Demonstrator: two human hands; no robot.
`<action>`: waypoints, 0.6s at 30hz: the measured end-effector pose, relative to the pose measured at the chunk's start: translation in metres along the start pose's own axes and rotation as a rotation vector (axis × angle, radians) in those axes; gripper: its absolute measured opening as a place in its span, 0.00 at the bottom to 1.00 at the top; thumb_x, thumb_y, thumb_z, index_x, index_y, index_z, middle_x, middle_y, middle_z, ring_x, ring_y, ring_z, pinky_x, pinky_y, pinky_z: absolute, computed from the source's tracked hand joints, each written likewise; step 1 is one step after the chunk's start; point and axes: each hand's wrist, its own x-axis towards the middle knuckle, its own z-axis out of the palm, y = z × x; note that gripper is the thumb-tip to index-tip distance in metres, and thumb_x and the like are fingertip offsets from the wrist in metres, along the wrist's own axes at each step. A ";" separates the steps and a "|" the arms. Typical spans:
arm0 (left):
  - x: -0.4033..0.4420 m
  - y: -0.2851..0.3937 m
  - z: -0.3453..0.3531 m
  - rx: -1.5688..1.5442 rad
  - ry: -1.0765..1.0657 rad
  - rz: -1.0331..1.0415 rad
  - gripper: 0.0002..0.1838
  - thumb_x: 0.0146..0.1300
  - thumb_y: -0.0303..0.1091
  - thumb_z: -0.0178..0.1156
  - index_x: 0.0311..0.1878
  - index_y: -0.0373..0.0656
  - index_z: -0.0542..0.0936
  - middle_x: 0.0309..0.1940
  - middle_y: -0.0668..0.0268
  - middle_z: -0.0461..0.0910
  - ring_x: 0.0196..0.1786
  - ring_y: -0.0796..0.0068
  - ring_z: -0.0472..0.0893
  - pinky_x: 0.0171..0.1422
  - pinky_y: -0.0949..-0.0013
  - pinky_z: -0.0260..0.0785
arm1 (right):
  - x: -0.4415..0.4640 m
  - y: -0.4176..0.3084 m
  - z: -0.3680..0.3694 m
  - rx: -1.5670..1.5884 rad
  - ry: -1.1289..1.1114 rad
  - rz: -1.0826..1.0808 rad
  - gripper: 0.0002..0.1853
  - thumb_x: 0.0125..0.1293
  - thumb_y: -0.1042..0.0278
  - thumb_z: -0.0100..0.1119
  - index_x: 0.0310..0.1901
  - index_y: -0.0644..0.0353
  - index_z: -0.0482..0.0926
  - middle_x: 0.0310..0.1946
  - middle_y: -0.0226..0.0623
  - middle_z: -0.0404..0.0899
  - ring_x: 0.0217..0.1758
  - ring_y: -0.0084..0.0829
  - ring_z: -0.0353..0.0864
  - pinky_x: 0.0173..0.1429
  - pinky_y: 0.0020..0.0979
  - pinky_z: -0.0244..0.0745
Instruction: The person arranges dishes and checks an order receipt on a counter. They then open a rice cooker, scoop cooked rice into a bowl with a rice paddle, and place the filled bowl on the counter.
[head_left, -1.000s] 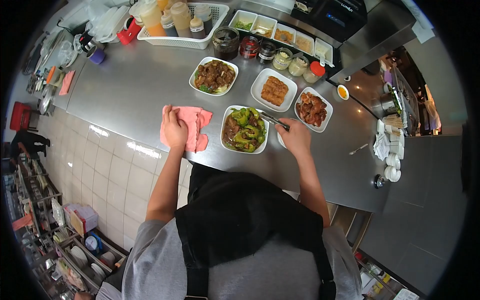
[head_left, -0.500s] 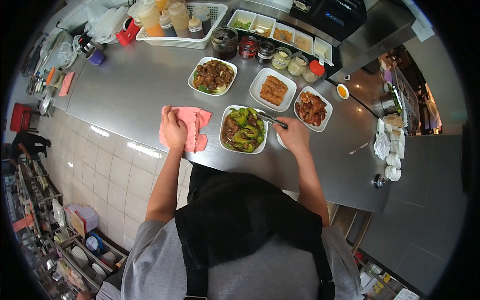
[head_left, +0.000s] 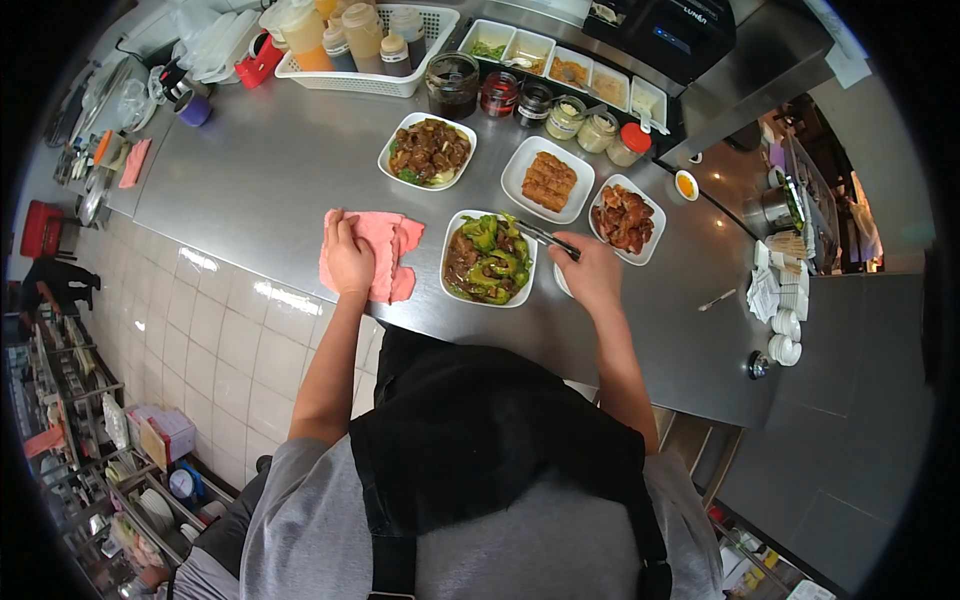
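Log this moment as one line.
left hand: on pink cloth | right hand: holding tongs, tips at green vegetables | nearby: browned rolls on white plate

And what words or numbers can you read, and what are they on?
"LUM...", on the black machine; its last letters are blurred.
Its blue display: too small to read.
The round dial by the shelves: too small to read.
I can't read any other writing.
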 end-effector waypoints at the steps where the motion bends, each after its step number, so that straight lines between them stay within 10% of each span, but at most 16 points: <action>1: 0.000 0.000 0.000 0.005 0.003 0.003 0.17 0.56 0.20 0.51 0.49 0.38 0.80 0.64 0.52 0.73 0.71 0.50 0.68 0.74 0.53 0.61 | -0.003 -0.004 -0.005 -0.019 0.032 -0.040 0.16 0.60 0.55 0.65 0.47 0.51 0.88 0.38 0.39 0.86 0.38 0.41 0.85 0.46 0.39 0.77; 18: 0.001 0.005 -0.004 0.012 0.009 0.005 0.17 0.56 0.19 0.50 0.48 0.36 0.80 0.63 0.50 0.74 0.70 0.49 0.69 0.73 0.56 0.63 | -0.050 -0.039 -0.004 -0.185 -0.005 -0.400 0.14 0.62 0.64 0.64 0.48 0.57 0.83 0.35 0.36 0.80 0.39 0.38 0.83 0.43 0.40 0.78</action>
